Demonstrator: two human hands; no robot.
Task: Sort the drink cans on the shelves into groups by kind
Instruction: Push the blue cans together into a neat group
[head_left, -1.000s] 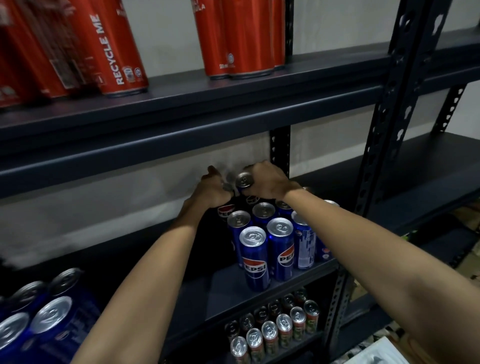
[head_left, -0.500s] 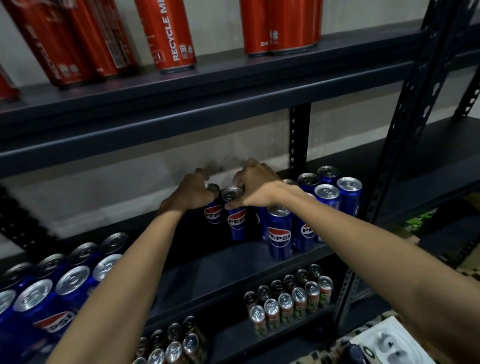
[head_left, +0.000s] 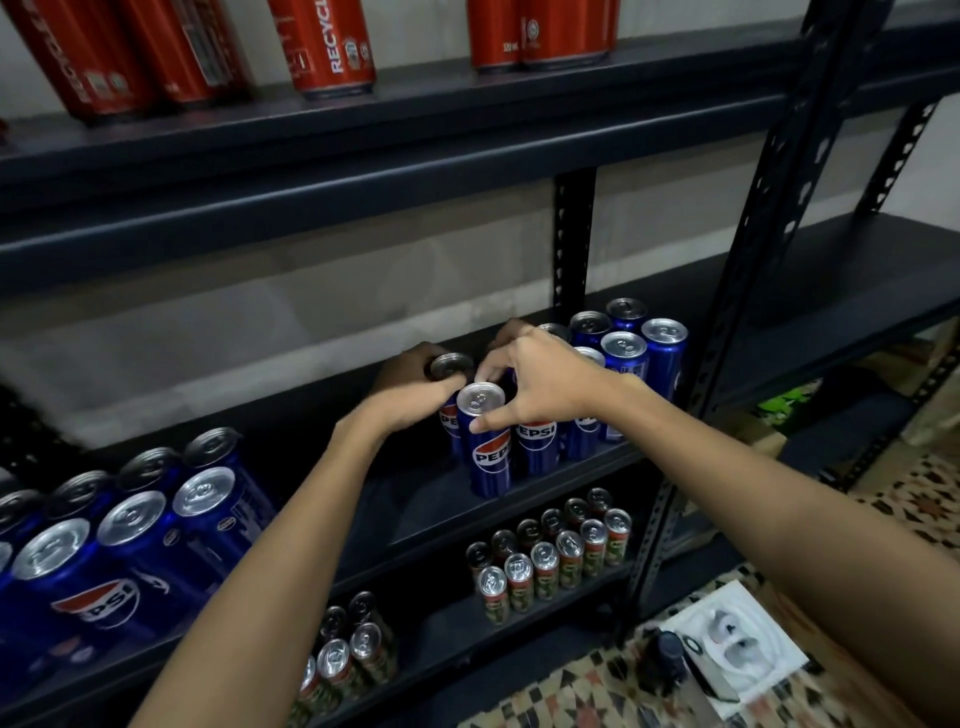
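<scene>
A patterned floor (head_left: 597, 691) shows at the bottom right. On it lies a white packet (head_left: 737, 649) with white pieces inside, and a small dark object (head_left: 667, 654) just beside it.

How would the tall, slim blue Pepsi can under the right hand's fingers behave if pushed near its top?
The tall, slim blue Pepsi can would probably tip: narrow base. Its glossy metal likely slides on the dark shelf. The right hand pinches its rim, likely steadying it.

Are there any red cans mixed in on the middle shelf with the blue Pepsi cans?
No, the middle shelf holds only blue Pepsi cans; the red cans all stand on the shelf above.
</scene>
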